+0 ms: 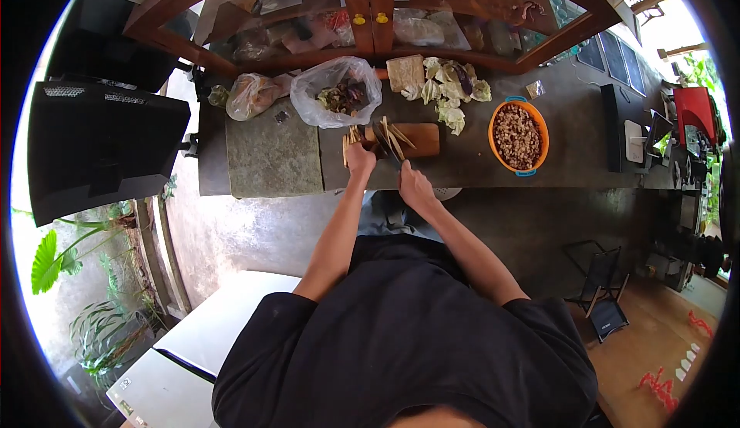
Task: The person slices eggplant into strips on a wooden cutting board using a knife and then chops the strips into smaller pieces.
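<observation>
My left hand (361,161) is closed around a bunch of long, pale yellowish strips (353,135) at the left end of a wooden cutting board (425,140). In my right hand (416,183) is the handle of a knife (394,142), its dark blade pointing away from me over the board. More pale strips (398,133) lie on the board beside the blade. What kind of food the strips are, I cannot make out. Just beyond the board stands an open clear plastic bag (308,89) with dark purplish and green scraps inside.
An orange basket (545,141) with blue handles holds many small brown and whitish pieces. Wilted leaves (449,116) and a tan block (405,74) lie at the back. A stone slab (274,160) and a tied bag (253,95) are on the left. A glass-doored cabinet (372,42) overhangs the rear.
</observation>
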Action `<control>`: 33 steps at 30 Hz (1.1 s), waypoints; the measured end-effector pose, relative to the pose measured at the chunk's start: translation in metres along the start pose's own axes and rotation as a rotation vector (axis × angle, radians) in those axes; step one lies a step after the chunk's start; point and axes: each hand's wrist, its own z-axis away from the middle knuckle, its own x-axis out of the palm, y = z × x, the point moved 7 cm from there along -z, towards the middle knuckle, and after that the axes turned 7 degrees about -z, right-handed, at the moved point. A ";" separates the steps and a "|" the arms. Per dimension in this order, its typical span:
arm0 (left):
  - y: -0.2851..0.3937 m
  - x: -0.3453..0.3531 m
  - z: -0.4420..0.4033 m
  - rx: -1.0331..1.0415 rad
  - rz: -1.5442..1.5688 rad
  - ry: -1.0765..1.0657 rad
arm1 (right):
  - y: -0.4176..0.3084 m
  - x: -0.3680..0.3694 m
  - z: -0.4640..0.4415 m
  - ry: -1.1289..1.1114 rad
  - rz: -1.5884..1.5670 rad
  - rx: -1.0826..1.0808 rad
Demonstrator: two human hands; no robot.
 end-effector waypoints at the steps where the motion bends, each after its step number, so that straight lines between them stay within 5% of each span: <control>1: 0.003 -0.004 0.002 0.001 -0.002 0.005 | -0.002 0.002 -0.009 -0.001 -0.019 0.015; 10: -0.004 0.004 0.002 0.015 0.025 0.078 | 0.010 -0.017 0.047 -0.059 0.028 0.049; 17: -0.021 0.028 -0.003 -0.120 0.384 -0.110 | 0.023 -0.017 0.071 -0.070 0.017 0.036; 19: -0.007 0.010 0.001 -0.025 0.053 0.002 | 0.018 -0.019 0.065 -0.088 0.000 0.057; 27: 0.013 -0.012 0.009 0.030 -0.053 0.029 | 0.010 0.003 0.004 0.021 -0.010 -0.005; 33: 0.015 -0.013 0.009 0.016 -0.106 0.052 | 0.001 -0.009 -0.006 -0.095 -0.057 0.042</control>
